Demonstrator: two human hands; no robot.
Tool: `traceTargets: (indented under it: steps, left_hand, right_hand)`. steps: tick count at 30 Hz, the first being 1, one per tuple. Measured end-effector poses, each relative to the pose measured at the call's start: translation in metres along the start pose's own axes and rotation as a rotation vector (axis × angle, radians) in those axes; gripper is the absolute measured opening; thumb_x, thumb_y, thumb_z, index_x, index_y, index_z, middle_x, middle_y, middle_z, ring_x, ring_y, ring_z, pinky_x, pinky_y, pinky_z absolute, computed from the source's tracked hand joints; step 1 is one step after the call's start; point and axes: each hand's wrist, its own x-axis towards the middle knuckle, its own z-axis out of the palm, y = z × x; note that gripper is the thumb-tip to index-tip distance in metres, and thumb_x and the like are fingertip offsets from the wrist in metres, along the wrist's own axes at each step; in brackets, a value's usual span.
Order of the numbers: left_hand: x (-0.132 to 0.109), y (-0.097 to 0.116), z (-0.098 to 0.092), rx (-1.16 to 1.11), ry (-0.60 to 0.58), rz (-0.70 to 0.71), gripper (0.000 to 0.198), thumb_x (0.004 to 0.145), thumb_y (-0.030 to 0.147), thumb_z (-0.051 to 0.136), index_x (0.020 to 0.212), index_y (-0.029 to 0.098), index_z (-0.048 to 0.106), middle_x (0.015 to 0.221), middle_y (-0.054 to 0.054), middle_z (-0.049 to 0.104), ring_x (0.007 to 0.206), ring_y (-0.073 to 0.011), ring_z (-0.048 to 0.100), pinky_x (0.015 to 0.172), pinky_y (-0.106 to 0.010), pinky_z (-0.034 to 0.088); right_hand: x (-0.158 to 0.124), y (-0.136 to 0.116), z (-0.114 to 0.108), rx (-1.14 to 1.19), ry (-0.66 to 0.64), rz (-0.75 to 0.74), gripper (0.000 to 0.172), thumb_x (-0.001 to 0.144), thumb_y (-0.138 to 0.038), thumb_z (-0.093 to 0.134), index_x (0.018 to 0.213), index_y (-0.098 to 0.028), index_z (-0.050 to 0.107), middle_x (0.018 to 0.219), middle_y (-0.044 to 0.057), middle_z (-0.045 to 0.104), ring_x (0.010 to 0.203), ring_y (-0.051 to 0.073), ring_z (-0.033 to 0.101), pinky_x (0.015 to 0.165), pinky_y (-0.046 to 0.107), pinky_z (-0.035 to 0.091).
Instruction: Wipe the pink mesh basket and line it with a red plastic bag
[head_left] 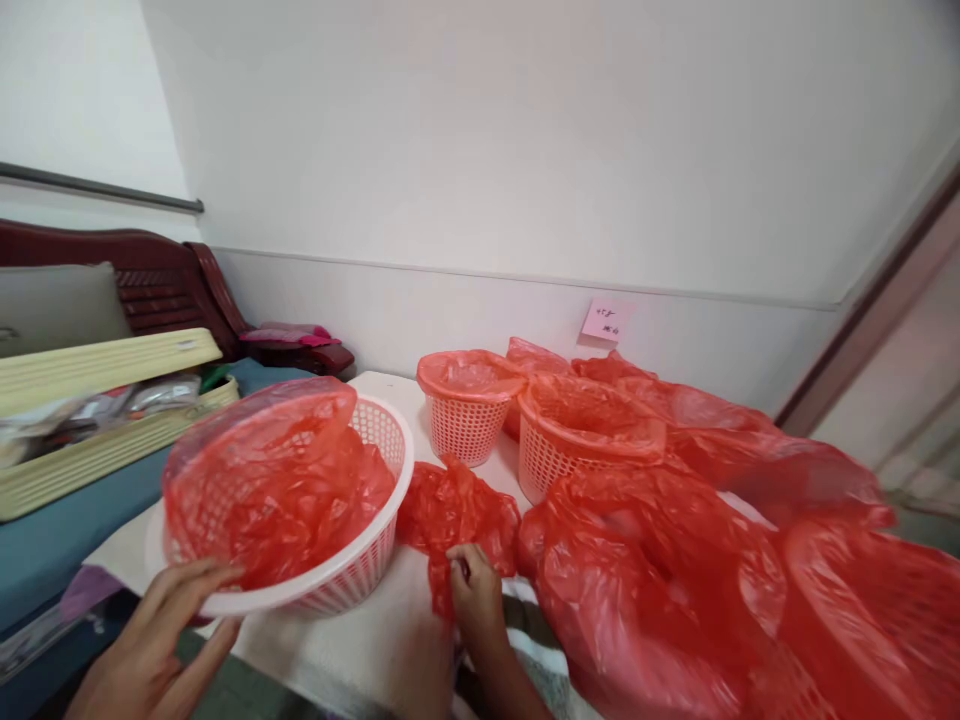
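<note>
A pink plastic basket (401,470) with mesh sides sits on the near left of the table, a thin red plastic bag (300,510) draped partly over its rim and bunched inside. My left hand (161,635) grips the basket's near left rim, fingers over the edge and thumb below it. Right of the basket lies a crumpled red plastic bag (472,510). Curled fingers of my right hand (476,590) pinch its near edge. Two smaller mesh baskets lined with red bags, a left one (466,430) and a right one (551,450), stand behind.
A large heap of red plastic bags (645,580) covers the table's right side, with another bag-covered basket (885,610) at far right. A pink note (604,320) sticks to the wall behind. At left, a cream container (112,450) rests on a blue-covered wooden bench.
</note>
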Motion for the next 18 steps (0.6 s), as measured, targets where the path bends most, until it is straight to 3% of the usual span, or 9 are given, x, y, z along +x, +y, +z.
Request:
traceTargets:
  steps: [2,3,6,9,12,14,15,18]
  left_hand:
    - [0.016,0.015,0.009,-0.024,-0.058,0.000,0.041,0.085,0.053,0.060,0.123,0.038,0.059,0.130,-0.006,0.056,0.089,-0.0234,0.069,0.047,-0.026,0.057]
    - [0.025,0.022,0.014,-0.015,-0.051,-0.006,0.045,0.087,0.053,0.057,0.129,0.035,0.056,0.135,-0.008,0.053,0.091,-0.0225,0.069,0.048,-0.025,0.056]
    - [0.048,0.042,0.025,0.061,-0.018,0.077,0.051,0.090,0.054,0.052,0.134,0.028,0.052,0.138,-0.011,0.050,0.103,-0.0250,0.067,0.058,-0.027,0.059]
    - [0.052,0.060,0.025,0.044,0.046,0.097,0.057,0.089,0.054,0.053,0.140,0.028,0.047,0.144,-0.011,0.045,0.108,-0.0261,0.064,0.063,-0.029,0.061]
    - [0.027,0.077,0.022,-0.130,0.168,-0.051,0.060,0.085,0.055,0.059,0.138,0.029,0.048,0.138,-0.010,0.048,0.097,-0.0226,0.066,0.072,-0.035,0.062]
    - [-0.004,0.085,0.028,-0.261,0.188,-0.255,0.059,0.079,0.062,0.062,0.128,0.030,0.055,0.120,-0.008,0.059,0.092,-0.0240,0.067,0.069,-0.036,0.062]
    - [-0.021,0.089,0.033,-0.362,0.157,-0.365,0.063,0.072,0.065,0.067,0.123,0.030,0.057,0.111,-0.008,0.063,0.089,-0.0257,0.068,0.065,-0.036,0.062]
    - [-0.068,0.101,0.056,-0.733,-0.164,-0.633,0.075,0.051,0.069,0.081,0.112,0.030,0.064,0.107,-0.010,0.073,0.101,-0.0353,0.070,0.075,-0.043,0.064]
  right_hand:
    - [-0.019,-0.023,-0.006,0.086,-0.010,-0.004,0.022,0.084,-0.017,0.045,0.079,-0.020,0.065,0.074,0.001,0.064,0.068,0.015,0.062,0.065,0.023,0.046]
    - [-0.028,-0.033,-0.009,0.147,-0.019,0.003,0.020,0.084,-0.017,0.045,0.079,-0.020,0.065,0.073,0.000,0.062,0.066,0.014,0.060,0.063,0.022,0.046]
    - [-0.055,-0.050,-0.014,0.303,-0.048,0.008,0.019,0.087,-0.017,0.046,0.078,-0.021,0.062,0.071,-0.002,0.058,0.064,0.014,0.057,0.060,0.021,0.044]
    - [-0.076,-0.055,-0.014,0.352,-0.043,-0.057,0.020,0.090,-0.018,0.045,0.080,-0.022,0.062,0.070,-0.002,0.056,0.064,0.014,0.055,0.063,0.023,0.044]
    - [-0.087,-0.063,-0.013,0.398,-0.025,-0.106,0.020,0.091,-0.019,0.046,0.079,-0.022,0.062,0.069,-0.002,0.056,0.062,0.013,0.054,0.062,0.024,0.045]
    - [-0.091,-0.074,-0.015,0.402,0.002,-0.118,0.023,0.093,-0.022,0.045,0.078,-0.021,0.063,0.069,-0.001,0.058,0.064,0.014,0.056,0.064,0.025,0.048]
    - [-0.093,-0.081,-0.017,0.395,-0.008,-0.124,0.025,0.094,-0.024,0.045,0.077,-0.022,0.064,0.069,0.000,0.059,0.066,0.014,0.057,0.066,0.025,0.049]
    - [-0.102,-0.104,-0.025,0.367,-0.239,-0.147,0.026,0.096,-0.032,0.049,0.080,-0.023,0.067,0.070,0.000,0.062,0.069,0.015,0.061,0.067,0.025,0.052]
